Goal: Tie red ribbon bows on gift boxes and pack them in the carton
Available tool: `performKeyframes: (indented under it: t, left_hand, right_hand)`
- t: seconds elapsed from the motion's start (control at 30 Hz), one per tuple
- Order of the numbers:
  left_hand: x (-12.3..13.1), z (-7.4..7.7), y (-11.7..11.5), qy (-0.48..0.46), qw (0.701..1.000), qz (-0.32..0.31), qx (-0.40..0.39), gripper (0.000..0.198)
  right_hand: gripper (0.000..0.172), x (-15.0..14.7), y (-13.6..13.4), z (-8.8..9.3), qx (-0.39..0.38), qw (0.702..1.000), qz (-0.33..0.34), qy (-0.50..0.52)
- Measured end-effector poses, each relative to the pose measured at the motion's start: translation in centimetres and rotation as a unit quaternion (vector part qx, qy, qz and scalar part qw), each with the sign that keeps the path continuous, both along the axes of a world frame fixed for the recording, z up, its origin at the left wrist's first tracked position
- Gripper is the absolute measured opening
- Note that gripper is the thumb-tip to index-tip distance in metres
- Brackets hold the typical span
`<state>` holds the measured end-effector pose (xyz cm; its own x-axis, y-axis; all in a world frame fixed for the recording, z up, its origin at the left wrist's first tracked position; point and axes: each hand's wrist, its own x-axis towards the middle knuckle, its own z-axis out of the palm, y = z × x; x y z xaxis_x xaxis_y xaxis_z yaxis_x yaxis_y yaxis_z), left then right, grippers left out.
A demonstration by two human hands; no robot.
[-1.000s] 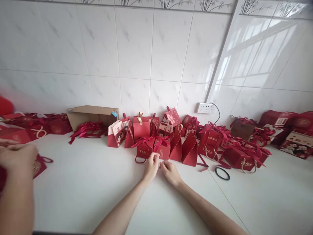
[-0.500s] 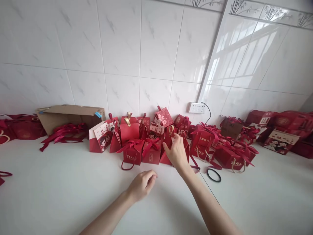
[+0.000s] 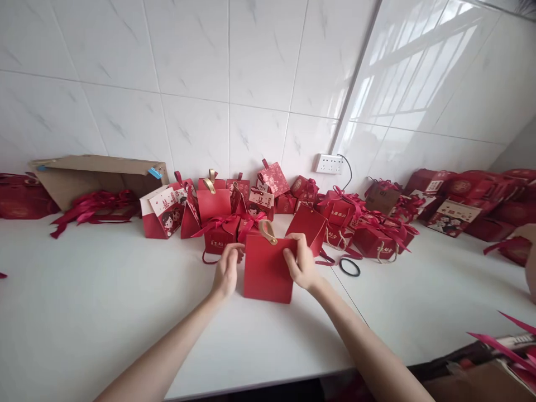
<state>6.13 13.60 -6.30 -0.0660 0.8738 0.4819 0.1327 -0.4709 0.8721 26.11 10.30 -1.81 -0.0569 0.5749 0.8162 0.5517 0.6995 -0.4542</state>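
A red paper gift box with a gold loop handle stands upright before me, its plain face turned my way. My right hand grips its upper right edge, thumb on the front and fingers behind. Close by the left edge is my left hand, with loosely bent fingers pointing at the box; whether they touch it is hard to see. Just behind, a small red box with a ribbon bow sits to the left, and another plain red box leans to the right.
More red gift boxes line the tiled wall. An open cardboard carton with red ribbons lies at the left. A black ring rests on the white table. A white power strip is on the wall. Part of another person's arm shows far right.
My right hand has drawn the gold-handled gift box out of the row toward me. My left hand has come up beside it. The view has tilted down and shifted right.
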Motion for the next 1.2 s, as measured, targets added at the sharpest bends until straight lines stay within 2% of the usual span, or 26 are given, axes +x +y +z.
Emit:
performKeyframes:
  t: [0.07, 0.13, 0.23, 0.3, 0.43, 0.47, 0.63, 0.7, 0.8, 0.87, 0.93, 1.0, 1.13, 1.2]
  left_hand:
    - [-0.2, 0.6, 0.2, -0.038, 0.999, 0.015, 0.026, 0.034]
    - [-0.2, 1.7, 0.4, -0.043, 0.997, 0.016, 0.07, 0.03]
    - [0.5, 3.6, 0.6, -0.03, 0.988, -0.008, 0.152, 0.03]
    - [1.2, 4.2, 0.5, -0.02, 0.985, -0.008, 0.174, 0.026]
    - [1.8, 3.5, -0.2, -0.006, 0.986, 0.042, 0.163, 0.019]
    - [1.9, 3.3, -0.5, -0.003, 0.984, 0.051, 0.169, 0.019]
    - [2.5, 3.1, -2.0, -0.014, 0.975, 0.077, 0.208, 0.021]
    - [2.7, 3.0, -2.6, -0.006, 0.975, 0.04, 0.218, 0.017]
    - [2.9, 2.3, -3.7, -0.014, 0.963, -0.101, 0.249, 0.026]
    - [2.9, 1.8, -4.3, -0.012, 0.941, -0.187, 0.281, 0.038]
    - [2.9, 1.6, -4.3, 0.01, 0.925, -0.224, 0.308, 0.042]
    - [2.6, 1.8, -3.8, 0.034, 0.921, -0.208, 0.327, 0.043]
    - [1.9, 3.0, -2.1, 0.059, 0.924, -0.038, 0.376, 0.043]
    - [1.7, 3.6, -1.7, 0.068, 0.933, 0.018, 0.354, 0.038]
  right_hand:
    - [0.008, -0.7, 0.5, -1.1, -0.08, 0.996, 0.036, 0.016]
    - [0.008, -1.3, 1.1, -1.3, -0.106, 0.992, 0.065, 0.03]
    - [0.008, -2.2, 2.0, -0.9, -0.085, 0.99, 0.105, 0.033]
    - [0.007, -2.7, 2.3, -0.8, -0.056, 0.991, 0.108, 0.057]
    - [0.004, -3.2, 1.7, -1.6, -0.051, 0.993, 0.076, 0.074]
    - [0.008, -3.3, 1.3, -1.8, -0.056, 0.994, 0.066, 0.064]
    - [0.051, -3.9, -0.3, -2.1, 0.029, 0.997, -0.07, 0.013]
    - [0.064, -4.1, -0.8, -1.7, 0.023, 0.999, -0.045, -0.019]
    - [0.076, -3.9, -1.3, -0.9, -0.025, 0.998, 0.053, -0.005]
    - [0.075, -3.4, -1.4, -0.3, -0.058, 0.992, 0.104, 0.041]
    - [0.069, -2.7, -1.3, 0.2, -0.095, 0.979, 0.162, 0.079]
    - [0.065, -2.1, -1.1, 0.6, -0.126, 0.96, 0.216, 0.125]
    - [0.039, -1.3, -0.7, 0.6, -0.133, 0.925, 0.275, 0.226]
    - [0.029, -1.2, -0.7, 0.5, -0.129, 0.921, 0.282, 0.237]
